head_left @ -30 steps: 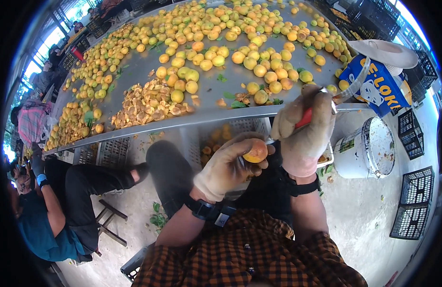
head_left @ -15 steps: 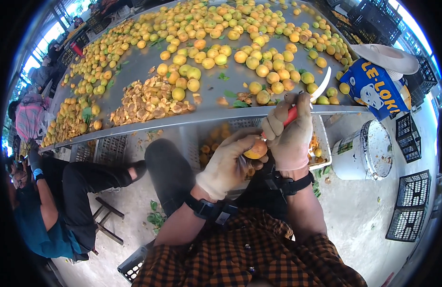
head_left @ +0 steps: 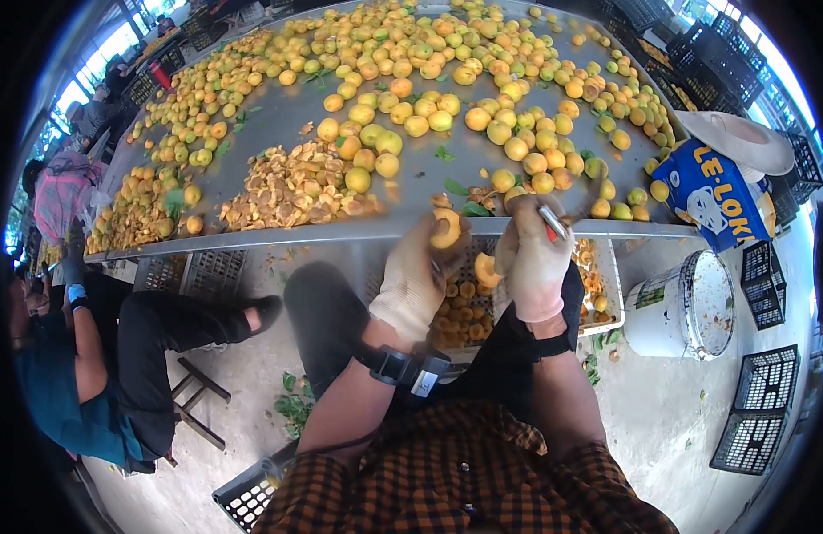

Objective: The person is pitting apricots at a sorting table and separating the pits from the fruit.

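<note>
My left hand (head_left: 415,278), in a pale work glove, is closed on an apricot half (head_left: 446,229) at the table's front edge, its hollowed orange cut face showing. My right hand (head_left: 538,262), also gloved, grips a red-handled knife (head_left: 551,224); most of the blade is hard to make out. Another apricot half (head_left: 487,270) is beside the right hand's fingers, above a crate of cut apricots (head_left: 465,313); whether those fingers touch it, I cannot tell. Whole apricots (head_left: 420,40) cover much of the metal table (head_left: 291,111). A heap of small brown-orange pieces (head_left: 296,187) lies near its front edge.
A white crate (head_left: 615,298) and a white bucket (head_left: 665,303) stand right of my legs. On the table's right corner are a blue bag (head_left: 710,191) and a pale hat (head_left: 741,142). Black crates (head_left: 754,409) lie farther right. Another person (head_left: 82,383) sits at left beside a stool (head_left: 198,400).
The apricot between my hands is now in two halves, and my hands have moved apart. The right hand has turned the knife, so its curved blade no longer shows plainly. The view has shifted slightly.
</note>
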